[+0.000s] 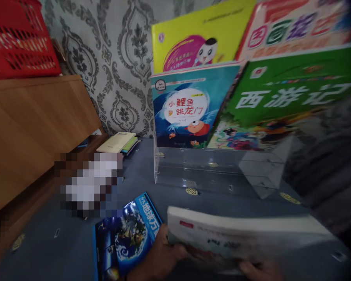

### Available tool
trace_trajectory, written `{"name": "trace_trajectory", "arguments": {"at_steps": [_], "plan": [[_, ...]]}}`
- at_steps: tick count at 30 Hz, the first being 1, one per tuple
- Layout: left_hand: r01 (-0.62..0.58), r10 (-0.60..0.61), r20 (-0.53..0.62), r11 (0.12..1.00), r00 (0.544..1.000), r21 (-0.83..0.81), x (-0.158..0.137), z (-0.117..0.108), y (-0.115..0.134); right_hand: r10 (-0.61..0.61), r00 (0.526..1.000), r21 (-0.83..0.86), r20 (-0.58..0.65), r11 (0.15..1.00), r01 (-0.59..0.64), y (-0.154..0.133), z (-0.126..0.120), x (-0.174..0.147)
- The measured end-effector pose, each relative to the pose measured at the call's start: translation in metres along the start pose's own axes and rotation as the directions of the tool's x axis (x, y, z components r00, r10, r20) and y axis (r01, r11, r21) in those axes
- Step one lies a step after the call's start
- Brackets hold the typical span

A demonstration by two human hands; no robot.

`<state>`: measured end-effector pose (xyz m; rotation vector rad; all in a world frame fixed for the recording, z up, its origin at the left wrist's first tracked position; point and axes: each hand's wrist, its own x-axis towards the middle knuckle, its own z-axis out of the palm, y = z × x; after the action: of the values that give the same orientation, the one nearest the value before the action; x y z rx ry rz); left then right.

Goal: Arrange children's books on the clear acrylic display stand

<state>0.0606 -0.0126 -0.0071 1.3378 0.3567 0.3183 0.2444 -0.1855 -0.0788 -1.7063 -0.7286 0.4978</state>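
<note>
A thick pale-covered book (222, 238), blurred by motion, is held low in front of me with its page edges facing up. My left hand (166, 249) grips its left end, thumb across the cover. At the bottom, my right hand (257, 269) has its thumb on the cover's lower edge; its other fingers are hidden. Under and beside my left hand lies a blue book with an Earth picture (131, 234). Beyond stands a clear acrylic rack (193, 168) with a teal carp book (181, 109), a green book (283, 97), a yellow book (199, 31) and a pink-red book (298, 27).
At the left are a wooden cabinet (41, 117) and a red plastic basket (20, 43) on top of it. A cream book (117, 142) lies on the dark patterned cloth (140, 171) near the wall. A pixelated patch hides something beside the cabinet.
</note>
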Motion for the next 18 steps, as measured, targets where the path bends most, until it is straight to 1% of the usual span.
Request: {"name": "trace_trajectory", "arguments": {"at_steps": [2, 4, 5, 6, 10, 12, 14, 15, 16, 18], "plan": [[-0.01, 0.013, -0.07, 0.999, 0.997, 0.046, 0.002, -0.001, -0.005, 0.013, 1.0, 0.061, -0.022, 0.998, -0.012, -0.01, 0.008, 0.006], [-0.02, 0.026, -0.109, 0.998, 0.994, 0.061, 0.005, -0.002, -0.012, -0.005, 0.996, 0.151, -0.09, 0.988, 0.019, -0.03, 0.015, 0.011], [-0.026, 0.033, -0.117, 0.998, 0.993, 0.055, 0.007, -0.002, -0.015, -0.018, 0.99, 0.198, -0.141, 0.979, 0.046, -0.044, 0.017, 0.013], [-0.034, 0.039, -0.119, 0.998, 0.992, 0.044, 0.009, -0.002, -0.017, -0.042, 0.974, 0.225, -0.222, 0.97, 0.094, -0.06, 0.019, 0.014], [-0.084, 0.084, -0.092, 0.996, 0.992, 0.007, 0.014, -0.001, -0.019, -0.143, 0.937, 0.143, -0.318, 0.97, 0.197, -0.133, 0.017, 0.012], [-0.129, 0.129, -0.06, 0.992, 0.99, -0.003, 0.015, 0.0, -0.019, -0.203, 0.911, 0.109, -0.358, 0.96, 0.257, -0.161, 0.014, 0.007], [-0.169, 0.168, -0.022, 0.986, 0.985, -0.017, 0.016, 0.001, -0.021, -0.233, 0.885, 0.084, -0.402, 0.953, 0.29, -0.178, 0.012, 0.003], [-0.178, 0.177, -0.03, 0.984, 0.984, -0.018, 0.016, 0.001, -0.022, -0.228, 0.876, 0.085, -0.425, 0.953, 0.29, -0.183, 0.012, 0.002], [-0.178, 0.177, -0.049, 0.984, 0.983, -0.012, 0.016, 0.001, -0.024, -0.21, 0.871, 0.101, -0.445, 0.954, 0.282, -0.184, 0.013, 0.001], [-0.154, 0.154, -0.079, 0.988, 0.985, 0.002, 0.017, 0.0, -0.029, -0.153, 0.879, 0.164, -0.451, 0.954, 0.25, -0.184, 0.014, 0.001]]}}
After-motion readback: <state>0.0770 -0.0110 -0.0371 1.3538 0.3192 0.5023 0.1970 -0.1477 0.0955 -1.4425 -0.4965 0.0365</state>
